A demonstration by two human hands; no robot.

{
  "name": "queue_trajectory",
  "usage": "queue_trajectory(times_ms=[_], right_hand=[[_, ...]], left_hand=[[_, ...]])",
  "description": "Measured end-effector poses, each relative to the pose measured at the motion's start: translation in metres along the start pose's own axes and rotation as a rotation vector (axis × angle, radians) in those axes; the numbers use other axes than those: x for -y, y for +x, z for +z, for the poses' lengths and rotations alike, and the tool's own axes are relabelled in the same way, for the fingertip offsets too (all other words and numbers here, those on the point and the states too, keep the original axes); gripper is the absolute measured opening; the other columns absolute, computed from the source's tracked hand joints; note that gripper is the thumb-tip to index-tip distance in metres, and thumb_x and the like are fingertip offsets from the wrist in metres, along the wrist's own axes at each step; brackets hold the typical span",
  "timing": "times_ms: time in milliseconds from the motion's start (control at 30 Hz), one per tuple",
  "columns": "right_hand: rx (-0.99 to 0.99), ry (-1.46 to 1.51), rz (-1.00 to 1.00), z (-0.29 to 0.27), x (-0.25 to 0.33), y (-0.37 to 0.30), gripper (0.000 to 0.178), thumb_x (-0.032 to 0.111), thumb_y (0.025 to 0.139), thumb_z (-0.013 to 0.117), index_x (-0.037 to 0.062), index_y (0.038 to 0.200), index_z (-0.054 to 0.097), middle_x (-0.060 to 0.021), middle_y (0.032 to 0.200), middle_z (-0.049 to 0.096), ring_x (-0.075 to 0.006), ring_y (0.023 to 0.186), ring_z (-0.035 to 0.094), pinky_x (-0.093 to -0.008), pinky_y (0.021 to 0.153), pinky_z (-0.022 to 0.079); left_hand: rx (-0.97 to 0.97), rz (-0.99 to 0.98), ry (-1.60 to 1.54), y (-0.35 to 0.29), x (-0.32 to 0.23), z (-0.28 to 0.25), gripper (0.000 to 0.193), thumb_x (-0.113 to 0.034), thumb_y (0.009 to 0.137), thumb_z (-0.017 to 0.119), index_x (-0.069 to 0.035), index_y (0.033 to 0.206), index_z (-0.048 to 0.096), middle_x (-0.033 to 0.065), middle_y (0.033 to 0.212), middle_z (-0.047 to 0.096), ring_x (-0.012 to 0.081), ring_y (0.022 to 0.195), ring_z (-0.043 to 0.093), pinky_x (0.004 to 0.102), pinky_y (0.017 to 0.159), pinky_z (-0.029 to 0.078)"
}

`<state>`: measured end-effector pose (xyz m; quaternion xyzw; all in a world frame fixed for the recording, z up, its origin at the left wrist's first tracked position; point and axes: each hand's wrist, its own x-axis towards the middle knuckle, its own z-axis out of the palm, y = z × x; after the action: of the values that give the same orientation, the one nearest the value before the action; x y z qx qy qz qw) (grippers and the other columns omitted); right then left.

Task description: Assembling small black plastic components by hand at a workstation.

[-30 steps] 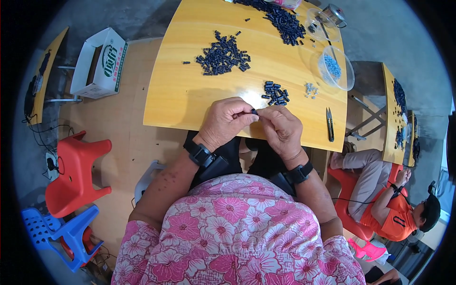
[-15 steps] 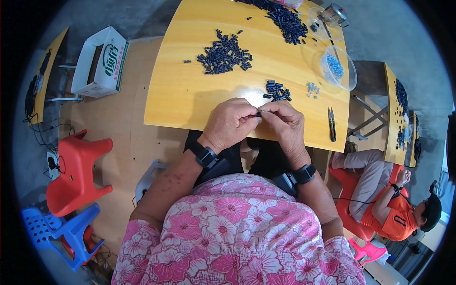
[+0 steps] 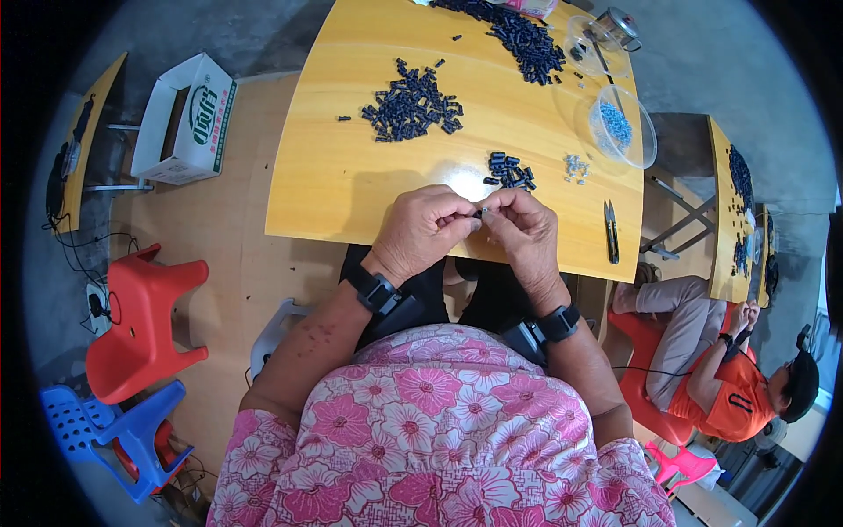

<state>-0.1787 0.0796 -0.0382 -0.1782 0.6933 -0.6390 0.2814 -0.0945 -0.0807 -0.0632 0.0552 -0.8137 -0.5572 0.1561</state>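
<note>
A small, stubby, dark plastic-looking piece (image 3: 479, 213) is sitting pinched at the fingertips of the left hand (image 3: 422, 227). A tiny, pale greyish piece (image 3: 485, 210) is showing just beside its right end, at the right hand's (image 3: 525, 230) fingertips. Fingers are hiding most of both, leaving any contact unclear.

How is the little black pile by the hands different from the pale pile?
The black pile spreads wider; the pale pile is smaller. The black pile has chunky pieces; the pale pile has tiny ones. The black pile is nearer the right hand than the pale pile. Both lie on the table.
</note>
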Motion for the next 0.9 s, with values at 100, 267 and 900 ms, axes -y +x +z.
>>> queue_trajectory(times_ms=[100,267,900], right_hand=[[0.004,0.014,-0.034,0.001,0.001,0.0,0.011,-0.007,0.088,0.061,0.0006,0.096,0.064,0.0007,0.09,0.064,-0.0072,0.084,0.059,-0.0225,0.077,0.049],[0.005,0.05,0.001,-0.003,0.002,-0.001,0.011,-0.006,0.089,0.062,0.0015,0.097,0.065,0.0014,0.09,0.065,-0.0062,0.084,0.06,-0.0218,0.076,0.049],[0.091,0.58,0.268,0.002,-0.001,0.002,0.008,-0.002,0.092,0.058,0.0017,0.097,0.063,-0.0001,0.075,0.056,-0.0073,0.059,0.042,-0.0232,0.054,0.035]], left_hand=[[0.002,0.004,0.002,0.0,0.0,-0.001,0.008,-0.002,0.078,0.074,-0.001,0.086,0.069,0.0072,0.074,0.063,0.0155,0.065,0.062,0.0273,0.061,0.049],[0.011,-0.013,-0.028,0.0,-0.002,-0.002,0.009,-0.003,0.078,0.075,-0.001,0.085,0.069,0.0072,0.075,0.064,0.0153,0.065,0.062,0.0275,0.061,0.049],[0.004,-0.017,-0.053,-0.001,0.0,-0.002,0.008,-0.004,0.079,0.075,-0.002,0.085,0.071,0.0072,0.076,0.066,0.0147,0.068,0.064,0.0272,0.062,0.05]])
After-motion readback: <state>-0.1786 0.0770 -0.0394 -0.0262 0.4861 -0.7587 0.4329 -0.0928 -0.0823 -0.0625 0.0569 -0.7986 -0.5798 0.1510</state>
